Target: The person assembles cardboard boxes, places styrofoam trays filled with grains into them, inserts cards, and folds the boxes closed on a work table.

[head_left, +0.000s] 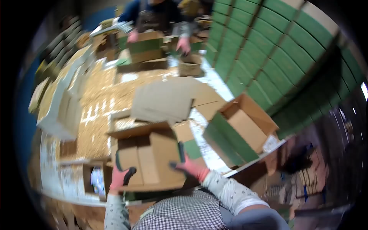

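Observation:
An open cardboard box point(143, 161) lies in front of me at the near table edge, its inside facing up. My left hand point(119, 177), in a pink glove with dark fingertips, grips the box's near left side, thumb over the wall. At the right wall is my right hand point(193, 168), gloved alike and slightly blurred, thumb inside the box and fingers along the edge. Just beyond lies a stack of flat grey-brown cardboard sheets point(163, 99). To the right, a green and brown open box point(245, 132) stands tilted in view.
Wood shavings point(97, 103) cover much of the white table point(50, 176). A small box point(89, 180) with a bluish item stands left. Green boxes point(264, 50) are stacked high on the right. Across the table, a co-worker's gloved hands point(184, 45) are near a round container point(189, 66) and boxes.

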Demonstrator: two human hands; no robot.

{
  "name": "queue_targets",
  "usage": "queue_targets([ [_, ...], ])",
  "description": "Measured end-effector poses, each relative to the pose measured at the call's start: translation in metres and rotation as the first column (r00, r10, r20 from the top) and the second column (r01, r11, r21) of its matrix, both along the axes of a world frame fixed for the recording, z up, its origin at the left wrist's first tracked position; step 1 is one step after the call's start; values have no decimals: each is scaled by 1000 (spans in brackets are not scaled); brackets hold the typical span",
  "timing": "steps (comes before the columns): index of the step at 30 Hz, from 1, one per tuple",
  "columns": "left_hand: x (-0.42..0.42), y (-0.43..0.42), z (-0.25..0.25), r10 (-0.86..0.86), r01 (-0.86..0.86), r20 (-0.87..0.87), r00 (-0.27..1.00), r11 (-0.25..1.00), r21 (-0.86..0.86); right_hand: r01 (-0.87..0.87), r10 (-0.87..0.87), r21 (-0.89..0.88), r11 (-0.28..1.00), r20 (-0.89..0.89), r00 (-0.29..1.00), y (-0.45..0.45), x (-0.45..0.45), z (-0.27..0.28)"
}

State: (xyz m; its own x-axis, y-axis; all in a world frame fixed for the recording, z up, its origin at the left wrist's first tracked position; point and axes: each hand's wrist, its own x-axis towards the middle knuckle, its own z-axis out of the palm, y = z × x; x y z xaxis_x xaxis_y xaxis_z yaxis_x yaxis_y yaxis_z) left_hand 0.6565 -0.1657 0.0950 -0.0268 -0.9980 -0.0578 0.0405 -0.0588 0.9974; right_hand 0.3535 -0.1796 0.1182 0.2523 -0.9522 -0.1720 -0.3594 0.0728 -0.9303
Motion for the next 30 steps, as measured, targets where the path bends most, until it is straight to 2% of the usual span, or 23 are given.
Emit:
queue_targets([
  [1,-11,-5,17,-82,82,-6,997,996,35,37,-31,-122,992,52,998,19,-11,-32],
  [3,-55,-19,20,-173,172,13,985,985,26,261,-255,-120,958,62,965,44,-53,15],
  [5,-105,-51,8,-210,235,-161,964,959,160,514,-499,-232,826,121,858,71,-99,81],
  [7,-175,-78,40,-388,374,-315,866,921,-105,719,-676,74,691,418,607,105,-149,134],
  [8,-209,-91,58,-478,423,-351,805,878,-227,712,-581,-134,690,484,654,123,-178,138],
  [9,-240,-105,71,-520,448,-345,782,852,-270,731,-561,-176,659,533,634,126,-195,142],
  [10,-258,-112,78,-513,480,-139,847,851,-211,748,-534,-218,627,579,616,129,-213,147],
  [12,-294,-124,93,-499,544,306,811,835,-81,846,-616,33,532,701,359,118,-241,119],
  [13,-306,-140,52,-531,557,186,827,820,-135,876,-620,157,456,762,186,115,-256,84],
  [14,-317,-156,11,-567,568,64,821,801,-189,865,-622,66,498,722,303,104,-250,74],
  [15,-318,-157,-3,-532,527,22,847,832,-174,884,-614,108,455,756,225,95,-242,47],
  [16,-320,-159,-17,-494,485,-20,869,860,-159,933,-709,-50,357,636,305,86,-243,6],
  [17,-321,-157,-20,-489,471,-87,868,865,-172,876,-818,-178,449,312,483,92,-249,0],
  [19,-325,-151,-27,-478,442,-219,850,875,-196,643,-718,-320,696,-267,643,97,-263,23],
  [20,-326,-161,-36,-520,476,-190,833,848,-234,488,-487,-232,842,-715,501,101,-264,76],
  [21,-328,-173,-48,-558,504,-165,814,818,-278,370,-539,-424,827,-784,307,100,-273,94],
  [22,-329,-178,-61,-524,473,-270,808,850,-233,450,-717,-585,674,-665,210,91,-278,110],
  [23,-330,-179,-60,-556,510,-177,813,824,-247,598,-959,-775,203,-33,282,71,-270,112],
  [25,-323,-154,-26,-493,478,-168,854,870,-122,432,-876,-770,470,-346,335,29,-255,86],
  [27,-286,-160,-17,-393,612,545,740,730,-304,389,-807,-707,590,-498,317,14,-245,88],
  [28,-258,-155,9,-358,699,769,530,698,-157,364,-760,-667,650,-571,310,11,-238,89],
  [29,-216,-162,7,-317,719,921,228,692,60,445,-757,-613,652,-500,421,17,-236,91],
  [30,-177,-158,4,-251,614,968,1,764,197,514,-751,-553,656,-410,517,27,-244,95],
])
